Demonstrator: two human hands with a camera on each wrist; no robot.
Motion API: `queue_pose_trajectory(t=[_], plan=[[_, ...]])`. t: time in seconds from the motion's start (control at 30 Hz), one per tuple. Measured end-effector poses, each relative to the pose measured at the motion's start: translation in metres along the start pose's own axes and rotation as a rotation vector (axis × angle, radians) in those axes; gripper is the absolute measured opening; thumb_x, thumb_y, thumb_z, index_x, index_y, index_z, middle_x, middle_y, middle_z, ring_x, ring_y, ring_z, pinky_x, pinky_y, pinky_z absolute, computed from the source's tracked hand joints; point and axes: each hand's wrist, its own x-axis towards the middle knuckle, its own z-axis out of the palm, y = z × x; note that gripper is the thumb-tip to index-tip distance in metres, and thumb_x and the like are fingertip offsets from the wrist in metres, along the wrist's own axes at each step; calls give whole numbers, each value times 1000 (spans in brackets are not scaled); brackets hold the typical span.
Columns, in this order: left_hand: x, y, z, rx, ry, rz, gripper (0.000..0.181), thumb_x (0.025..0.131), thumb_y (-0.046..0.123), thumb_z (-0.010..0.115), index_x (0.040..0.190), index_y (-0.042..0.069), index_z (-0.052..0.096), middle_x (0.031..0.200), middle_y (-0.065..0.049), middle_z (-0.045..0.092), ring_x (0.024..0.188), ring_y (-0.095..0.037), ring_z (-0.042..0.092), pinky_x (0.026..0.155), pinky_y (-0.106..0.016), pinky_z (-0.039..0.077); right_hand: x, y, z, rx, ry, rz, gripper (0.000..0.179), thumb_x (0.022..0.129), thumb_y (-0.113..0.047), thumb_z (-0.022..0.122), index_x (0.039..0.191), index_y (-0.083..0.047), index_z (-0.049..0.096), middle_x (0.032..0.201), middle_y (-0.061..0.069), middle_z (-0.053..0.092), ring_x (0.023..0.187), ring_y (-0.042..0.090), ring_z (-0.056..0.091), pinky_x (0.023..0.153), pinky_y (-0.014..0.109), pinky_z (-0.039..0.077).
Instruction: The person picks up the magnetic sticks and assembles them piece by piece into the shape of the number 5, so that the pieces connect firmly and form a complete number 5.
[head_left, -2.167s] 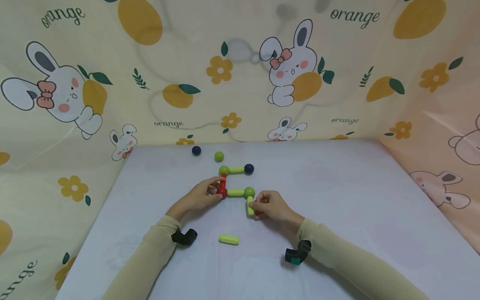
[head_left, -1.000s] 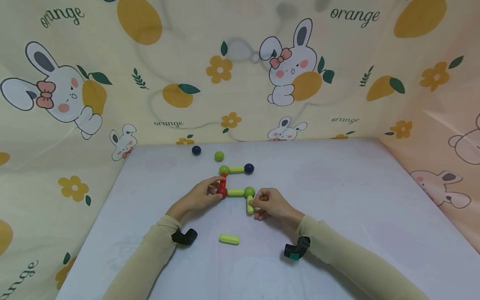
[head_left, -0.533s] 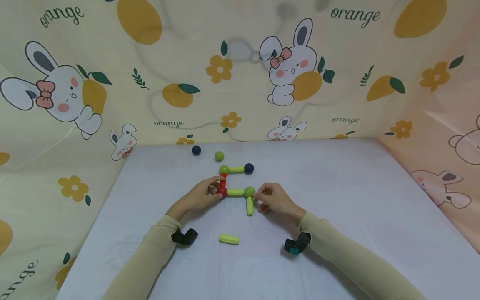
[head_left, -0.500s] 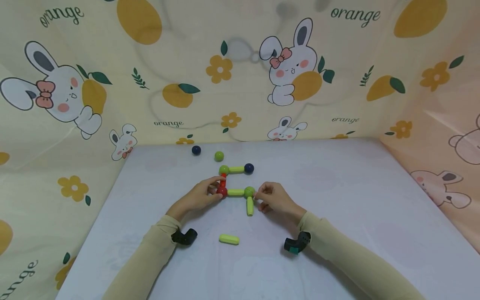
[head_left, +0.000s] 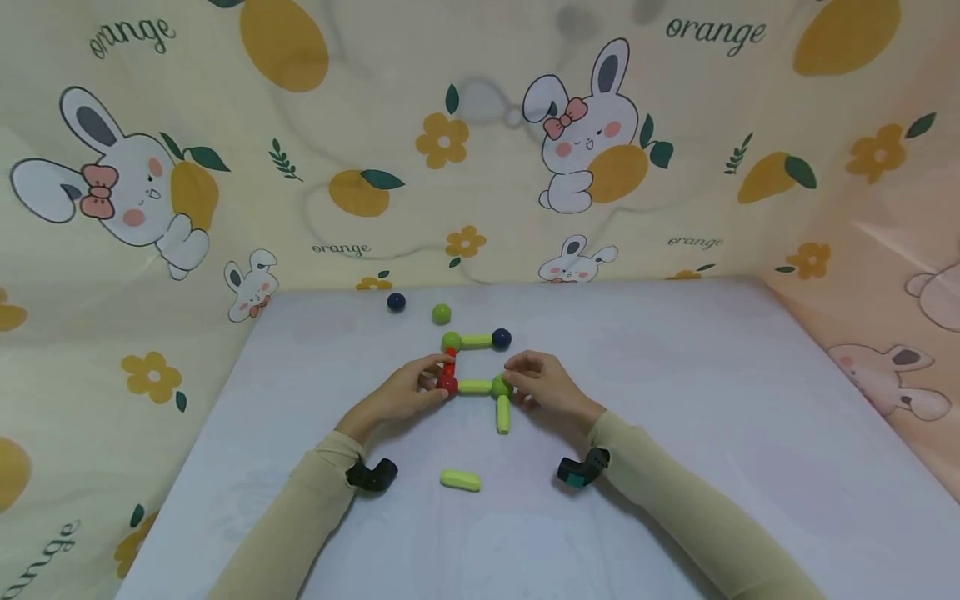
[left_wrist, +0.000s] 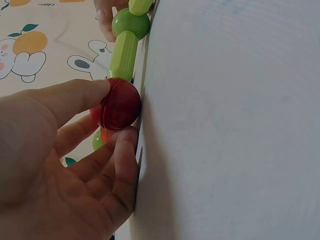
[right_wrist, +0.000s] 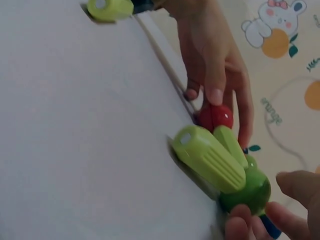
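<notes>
In the head view, my left hand point(head_left: 405, 392) holds the red ball point(left_wrist: 122, 105) between thumb and fingers, one finger reaching along the red rod point(head_left: 450, 363). My right hand point(head_left: 551, 385) has its fingertips around the green ball point(right_wrist: 256, 192), partly covering it. A lime rod point(head_left: 475, 387) links these two balls. Another lime rod point(right_wrist: 210, 159) sticks out from the green ball toward me, its end face pale. Beyond the left fingers, the red rod leads to a second green ball point(head_left: 452, 341), joined by a lime rod point(head_left: 477, 342) to a dark blue ball point(head_left: 501, 338).
Loose on the white table point(head_left: 675, 400) lie a dark blue ball point(head_left: 396, 302) and a green ball point(head_left: 442, 313) at the back. A loose lime rod point(head_left: 461, 480) lies in front, between the forearms. A printed cloth point(head_left: 480, 167) stands behind the table.
My right hand has left the near lime rod and moved up and away to the green ball at its top. The left hand keeps its hold on the red ball.
</notes>
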Motion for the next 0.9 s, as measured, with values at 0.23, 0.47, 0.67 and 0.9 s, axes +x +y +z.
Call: queue_pose_trajectory(t=[0.23, 0.47, 0.67, 0.9], plan=[[2, -3, 3, 0, -8, 21, 55, 99, 15, 64, 151, 18, 45, 135, -14, 60, 115, -26, 61, 101, -46, 51, 4, 8, -8, -47, -79, -24, 37, 102, -23, 61, 133, -4, 59, 112, 11, 66, 77, 15, 64, 62, 26, 56], [2, -4, 1, 14, 2, -3, 56, 99, 16, 64, 151, 20, 45, 135, -12, 60, 117, -26, 60, 101, -45, 51, 5, 8, -10, -56, -132, -40, 38, 99, -20, 64, 133, -4, 62, 106, 7, 70, 78, 14, 63, 62, 26, 56], [1, -2, 1, 23, -5, -9, 56, 99, 17, 63, 152, 20, 44, 137, -14, 59, 118, -28, 60, 102, -47, 51, 3, 9, -10, -6, -147, -73, 36, 100, -13, 63, 131, 5, 62, 89, 3, 70, 71, 12, 60, 56, 23, 54], [0, -1, 0, 24, -10, 7, 57, 99, 16, 64, 152, 18, 44, 136, -14, 60, 116, -27, 60, 101, -46, 51, 4, 11, -10, 3, -144, -83, 36, 100, -14, 62, 130, 6, 63, 90, 3, 71, 68, 11, 60, 55, 22, 53]])
